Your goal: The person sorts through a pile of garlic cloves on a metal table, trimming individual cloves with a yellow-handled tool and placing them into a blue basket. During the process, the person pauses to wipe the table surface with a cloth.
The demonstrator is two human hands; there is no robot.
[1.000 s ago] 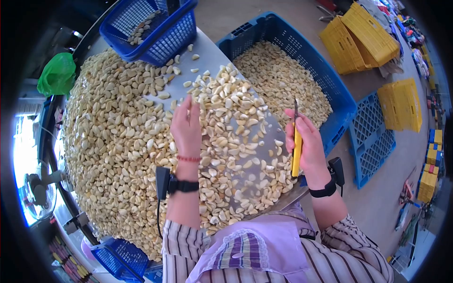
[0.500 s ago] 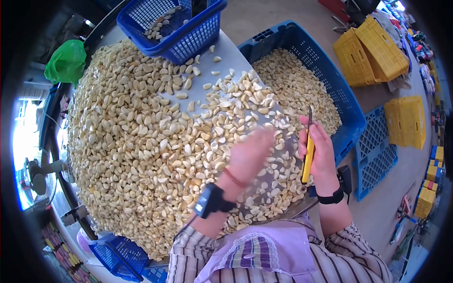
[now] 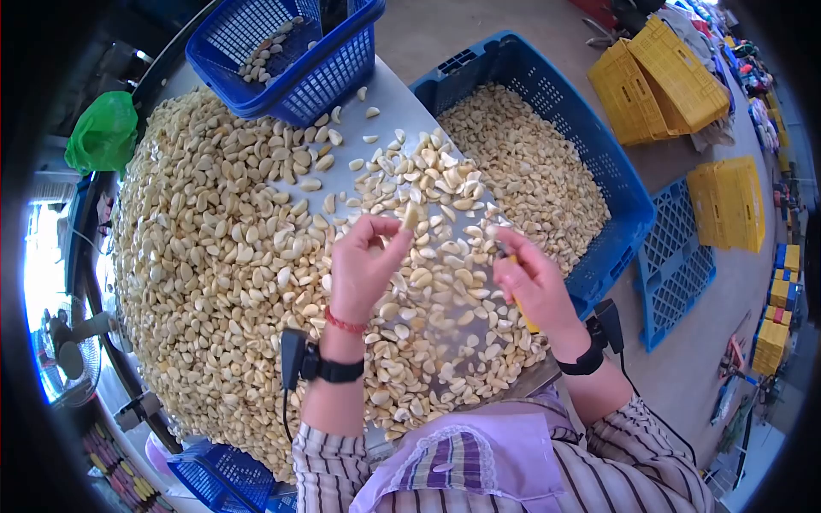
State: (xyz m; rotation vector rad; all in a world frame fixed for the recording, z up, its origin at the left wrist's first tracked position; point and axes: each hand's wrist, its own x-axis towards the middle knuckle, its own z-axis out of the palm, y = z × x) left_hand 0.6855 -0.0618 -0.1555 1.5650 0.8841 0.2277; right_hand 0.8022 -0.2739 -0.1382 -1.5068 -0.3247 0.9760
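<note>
My left hand (image 3: pixel 359 269) pinches a single peeled garlic clove (image 3: pixel 411 217) between thumb and forefinger, above the spread cloves. Closed around a yellow utility knife (image 3: pixel 531 325), my right hand (image 3: pixel 540 286) is at the table's right side, near the blue crate. Most of the knife is hidden by the fingers; the yellow end shows below the palm. A small pale bit shows by the right fingertips, too small to name. A big heap of peeled garlic cloves (image 3: pixel 214 256) covers the left of the metal table (image 3: pixel 398 103), with looser cloves under both hands.
A blue basket (image 3: pixel 329 81) with a few cloves stands at the table's far edge. Beyond the right edge sits a large blue crate (image 3: pixel 629 192) of cloves. Yellow crates (image 3: pixel 727 201) and a blue pallet (image 3: pixel 676 265) lie on the floor. A fan (image 3: pixel 68 350) stands left.
My left hand has moved left from the middle and now shows a clove in its pinch. My right hand has shifted slightly left and turned the knife, so its blade no longer points up.
</note>
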